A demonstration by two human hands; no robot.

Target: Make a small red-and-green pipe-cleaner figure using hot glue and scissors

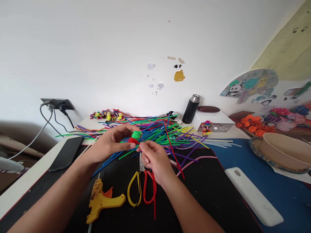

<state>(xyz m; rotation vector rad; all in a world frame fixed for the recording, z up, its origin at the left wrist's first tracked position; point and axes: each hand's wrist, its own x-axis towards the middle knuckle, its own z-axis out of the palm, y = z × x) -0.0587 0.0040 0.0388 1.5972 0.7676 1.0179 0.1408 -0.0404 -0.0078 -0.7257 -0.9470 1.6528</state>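
My left hand (113, 140) is closed round a small coil of fuzzy pipe cleaner, green (137, 134) on top and red (133, 140) below. Thumb and finger of my right hand (155, 158) pinch at the red part beside the left thumb. A red pipe cleaner (155, 200) hangs from under my right hand towards the mat. Just below the hands lie scissors with one yellow loop (128, 191) and one red loop (145, 191), their blades partly hidden. To their left is a yellow glue gun (100, 200). Many coloured pipe cleaners (155, 132) are heaped behind my hands.
Left of my arm lies a black phone (66, 153). Behind the heap stand a black flask (191, 109), a white box (213, 121) and several small pipe-cleaner figures (108, 115). A white oblong device (254, 195) and a round basin (288, 150) are at right.
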